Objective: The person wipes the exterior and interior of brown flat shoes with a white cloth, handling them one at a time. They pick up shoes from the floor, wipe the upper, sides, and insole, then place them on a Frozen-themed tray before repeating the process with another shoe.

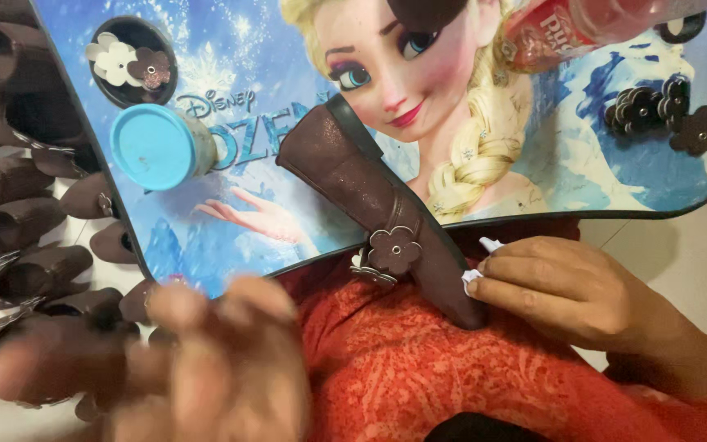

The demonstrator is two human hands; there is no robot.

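A long brown leather shoe piece (353, 176) lies slanted across the near edge of a lap table (533, 214) printed with a cartoon picture. A brown flower with a metal stud (394, 250) sits on the piece over a white flower. My right hand (574, 286) grips the piece's lower end against my orange-red clothing (419, 368), and a small white bit shows at its fingertips. My left hand (206, 360) is blurred at the bottom left with its fingers apart, and I see nothing in it.
On the table stand a jar with a blue lid (153, 147), a dark round dish of white and brown flowers (132, 61), a heap of brown flowers (664, 110) and a clear bottle with a red label (583, 24). Several brown shoe pieces (18, 205) lie on the floor at left.
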